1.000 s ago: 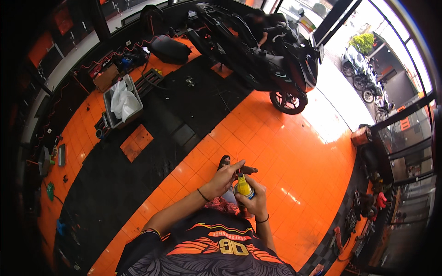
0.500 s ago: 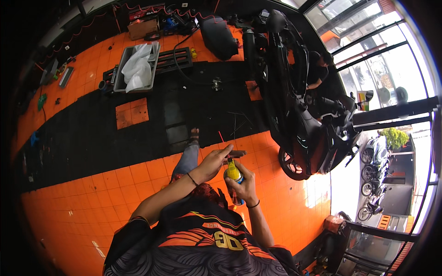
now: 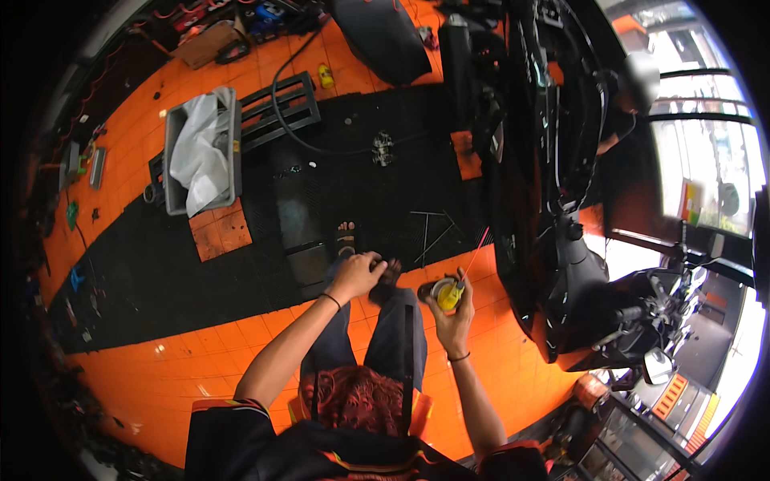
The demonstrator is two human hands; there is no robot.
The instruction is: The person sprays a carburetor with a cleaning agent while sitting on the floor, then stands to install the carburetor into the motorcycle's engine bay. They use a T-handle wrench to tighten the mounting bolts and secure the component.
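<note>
My right hand [image 3: 454, 319] is wrapped round a spray can [image 3: 442, 290] with a yellow nozzle top. A thin red straw [image 3: 480, 248] sticks out from the nozzle, pointing up and to the right. My left hand [image 3: 358, 278] hovers above my feet, left of the can and apart from it. Its fingers are curled together, and what lies in them, if anything, is too small and dark to tell. The T-shaped metal rods [image 3: 426, 234] lie on the black floor strip ahead of my hands.
A black motorcycle [image 3: 553, 264] stands close on my right, with a person [image 3: 626, 112] beyond it. Ahead left, a grey tub [image 3: 235, 152] holds white plastic sheeting. Near it are a black rack [image 3: 301, 104], a yellow bottle [image 3: 326, 76] and a metal part [image 3: 382, 149].
My hands have moved apart: the can went right and the left hand slightly left, its fingers curling. My view has shifted, and both legs now show below.
</note>
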